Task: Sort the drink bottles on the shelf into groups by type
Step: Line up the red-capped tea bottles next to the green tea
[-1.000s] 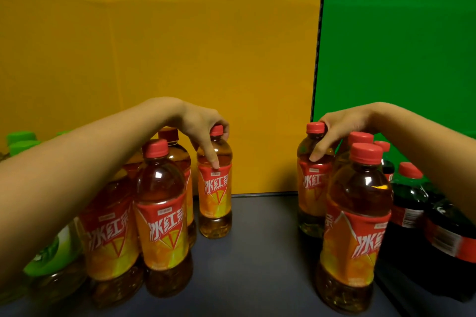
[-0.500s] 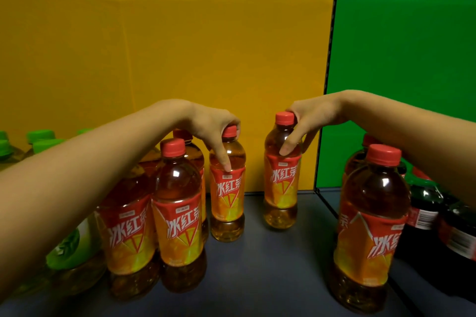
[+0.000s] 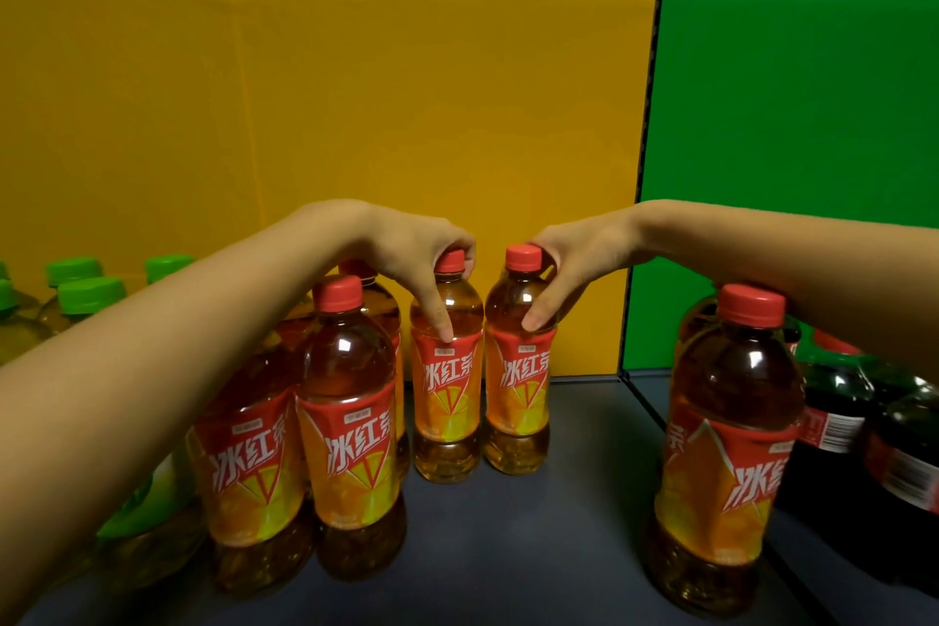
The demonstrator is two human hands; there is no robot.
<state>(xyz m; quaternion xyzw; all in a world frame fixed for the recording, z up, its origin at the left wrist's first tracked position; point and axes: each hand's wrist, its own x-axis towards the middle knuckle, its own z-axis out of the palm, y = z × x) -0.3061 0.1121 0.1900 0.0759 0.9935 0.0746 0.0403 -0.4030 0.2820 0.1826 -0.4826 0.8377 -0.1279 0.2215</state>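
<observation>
Iced-tea bottles (image 3: 515, 371) by the necks: pinches one in left hand (image 3: 406, 249), one in right hand (image 3: 579, 259), sets like beside like.

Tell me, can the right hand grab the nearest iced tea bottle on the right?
Probably yes, but not right now. The right hand grips the back iced tea bottle by its neck. The near iced tea bottle stands under that forearm, its cap uncovered.

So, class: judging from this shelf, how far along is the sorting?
Done: a tea group stands beside the green caps. In hand: the left hand grips a back tea, the right hand its neighbour. Left: right-side teas stand among colas.
</observation>
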